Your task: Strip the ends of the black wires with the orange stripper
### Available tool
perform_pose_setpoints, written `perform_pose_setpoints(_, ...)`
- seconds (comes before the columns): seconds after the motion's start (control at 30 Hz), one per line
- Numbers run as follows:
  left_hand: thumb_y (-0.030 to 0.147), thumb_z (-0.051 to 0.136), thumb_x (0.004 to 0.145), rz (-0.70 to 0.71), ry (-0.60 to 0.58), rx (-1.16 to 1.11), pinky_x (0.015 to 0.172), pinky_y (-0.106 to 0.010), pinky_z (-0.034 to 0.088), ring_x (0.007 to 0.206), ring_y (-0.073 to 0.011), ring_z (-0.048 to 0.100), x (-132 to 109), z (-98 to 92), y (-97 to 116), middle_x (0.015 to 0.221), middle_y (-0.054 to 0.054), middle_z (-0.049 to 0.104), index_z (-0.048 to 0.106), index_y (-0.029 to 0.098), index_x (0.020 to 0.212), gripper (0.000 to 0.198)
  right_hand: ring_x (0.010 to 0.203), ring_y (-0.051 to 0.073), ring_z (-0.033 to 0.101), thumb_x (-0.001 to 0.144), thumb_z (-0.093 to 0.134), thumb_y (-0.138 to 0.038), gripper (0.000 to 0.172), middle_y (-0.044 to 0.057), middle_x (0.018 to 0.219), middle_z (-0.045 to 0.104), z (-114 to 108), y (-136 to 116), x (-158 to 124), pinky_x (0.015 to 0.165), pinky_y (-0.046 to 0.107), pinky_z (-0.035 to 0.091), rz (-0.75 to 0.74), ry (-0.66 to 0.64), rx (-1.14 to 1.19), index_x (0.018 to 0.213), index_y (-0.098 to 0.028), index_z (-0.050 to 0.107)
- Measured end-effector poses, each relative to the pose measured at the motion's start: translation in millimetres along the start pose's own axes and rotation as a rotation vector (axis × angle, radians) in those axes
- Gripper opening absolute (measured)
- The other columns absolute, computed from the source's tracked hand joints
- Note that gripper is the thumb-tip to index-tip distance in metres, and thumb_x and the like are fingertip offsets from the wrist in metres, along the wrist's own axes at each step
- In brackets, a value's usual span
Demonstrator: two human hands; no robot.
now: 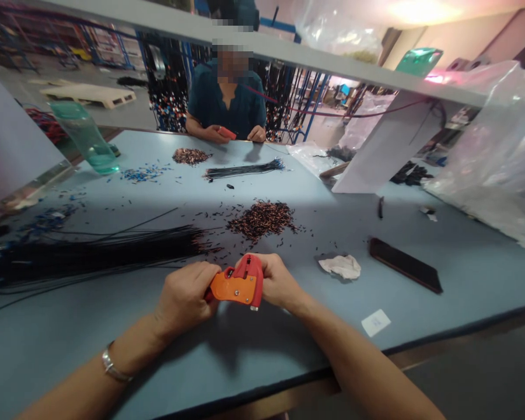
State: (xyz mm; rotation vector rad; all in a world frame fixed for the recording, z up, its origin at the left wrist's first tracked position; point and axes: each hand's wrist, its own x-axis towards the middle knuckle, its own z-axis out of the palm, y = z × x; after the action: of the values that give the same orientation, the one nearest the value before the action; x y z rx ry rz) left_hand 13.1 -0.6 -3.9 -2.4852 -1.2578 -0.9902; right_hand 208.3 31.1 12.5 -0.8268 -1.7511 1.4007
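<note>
Apparently, the work in hand concerns the ends of wires, and at this moment the attention is on the tool. It is an orange and red tool, held above the table between the two hands. The left hand is clamped on its left end, with the fingers closed around it. The right hand is bent against the red end, but its fingertips are hidden behind, so I cannot tell whether they grip the tool or something thin beside it. No wire can be seen in the mouth; I would judge this as a step of preparing or checking. The next move would call for a firm hold on the handle and one wire end guided straight in.

Just beyond lies a pile of small black and copper-coloured pieces, and to its left a bundle of black wires, with copper-coloured right ends. As for writing, no brand can be read on the tool. Beside the right arm, a white card bears faint marks (perhaps a printed label), too small for reading. Across the table, a co-worker holds a red object, also without readable letters.
</note>
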Motion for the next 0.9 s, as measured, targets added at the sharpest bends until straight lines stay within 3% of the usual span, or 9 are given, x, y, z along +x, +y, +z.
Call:
perform_pose_setpoints(0.37, 0.026, 0.053, 0.083, -0.057, -0.031, -0.14, 0.045, -0.025, 0.032, 0.042, -0.0113, 0.045, 2, -3.7, 6, 0.051, 0.004, 0.053, 0.051, 0.021, 0.063, 0.02, 0.059, 0.009, 0.051, 0.074, 0.06, -0.019, 0.007, -0.002, 0.064, 0.059, 1, 1, 1, 0.055, 0.019, 0.044, 0.011, -0.006, 0.043, 0.068, -0.015, 0.06)
perform_pose_setpoints(0.5, 0.025, 0.053, 0.083, -0.167, -0.051, -0.281, 0.044, -0.023, 0.029, 0.04, -0.0089, 0.038, 3, -5.2, 9, 0.048, 0.006, 0.045, 0.047, 0.021, 0.061, 0.023, 0.067, 0.012, 0.055, 0.079, 0.06, -0.026, 0.012, 0.0, 0.071, 0.063, -2, 0, 2, 0.063, 0.023, 0.045, -0.022, -0.047, 0.04, 0.076, -0.015, 0.065)
perform_pose_setpoints(0.63, 0.032, 0.055, 0.084, -0.373, -0.142, -0.46, 0.044, -0.023, 0.029, 0.042, -0.0089, 0.034, 6, -9.3, 7, 0.048, 0.007, 0.039, 0.044, 0.021, 0.06, 0.029, 0.068, 0.012, 0.053, 0.084, 0.056, -0.031, 0.018, 0.001, 0.072, 0.061, -8, -9, 4, 0.066, 0.023, 0.043, -0.024, -0.006, -0.08, 0.081, -0.015, 0.065)
perform_pose_setpoints(0.73, 0.037, 0.057, 0.084, -0.551, -0.264, -0.786, 0.048, -0.024, 0.036, 0.05, -0.0114, 0.042, 8, -11.4, 5, 0.055, 0.005, 0.046, 0.048, 0.02, 0.068, 0.025, 0.065, 0.011, 0.05, 0.085, 0.054, -0.028, 0.016, -0.001, 0.07, 0.058, -15, -13, 4, 0.064, 0.022, 0.04, -0.02, 0.079, -0.182, 0.082, -0.016, 0.065)
perform_pose_setpoints(0.9, 0.041, 0.067, 0.075, -0.742, -0.461, -1.582, 0.065, -0.035, 0.047, 0.066, -0.0186, 0.053, 10, -11.1, 8, 0.069, -0.001, 0.052, 0.054, 0.018, 0.08, 0.027, 0.066, 0.011, 0.05, 0.086, 0.054, -0.03, 0.016, 0.0, 0.073, 0.059, -20, -9, 6, 0.062, 0.022, 0.041, -0.07, 0.202, -0.179, 0.086, -0.018, 0.065)
